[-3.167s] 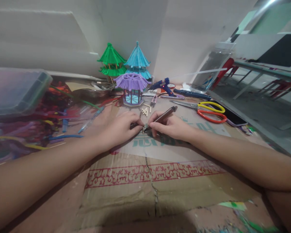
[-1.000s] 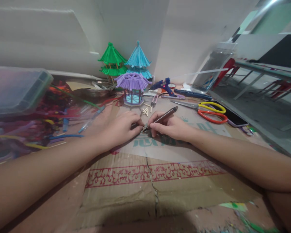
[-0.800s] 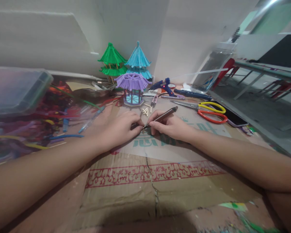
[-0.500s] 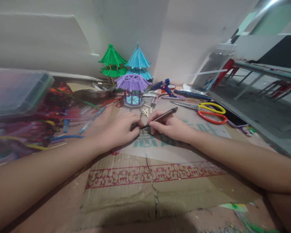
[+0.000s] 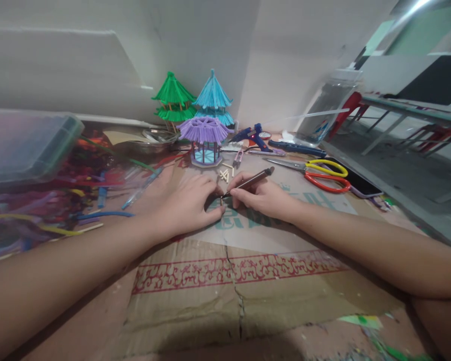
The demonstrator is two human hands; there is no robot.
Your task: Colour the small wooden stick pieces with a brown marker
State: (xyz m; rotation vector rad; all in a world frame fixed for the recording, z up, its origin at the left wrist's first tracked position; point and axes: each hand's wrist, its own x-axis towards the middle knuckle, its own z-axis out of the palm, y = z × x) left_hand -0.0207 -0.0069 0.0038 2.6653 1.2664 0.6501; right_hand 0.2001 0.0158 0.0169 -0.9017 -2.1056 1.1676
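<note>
My right hand (image 5: 261,196) grips a dark marker pen (image 5: 252,179), its tip pointing down-left at a tiny stick (image 5: 221,201). My left hand (image 5: 191,203) has thumb and forefinger curved around that stick, which stands between the fingertips on the cardboard sheet (image 5: 195,306). Several short pale sticks (image 5: 224,174) lie in a small heap just beyond the hands. Behind them stands a small pavilion with a purple roof (image 5: 204,130). A blue-roofed tower (image 5: 212,93) and a green-roofed tower (image 5: 172,95) rise behind it against the wall.
Yellow-and-red-handled scissors (image 5: 326,175) and a phone (image 5: 355,179) lie at the right. A blue glue gun (image 5: 252,136) is at the back, near a large clear container (image 5: 328,110). A plastic box (image 5: 30,145) and fuzzy coloured stems (image 5: 56,210) crowd the left.
My left thumb has moved down and away from the forefinger, widening the gap around the small stick. My right hand stays nearly still with the pen.
</note>
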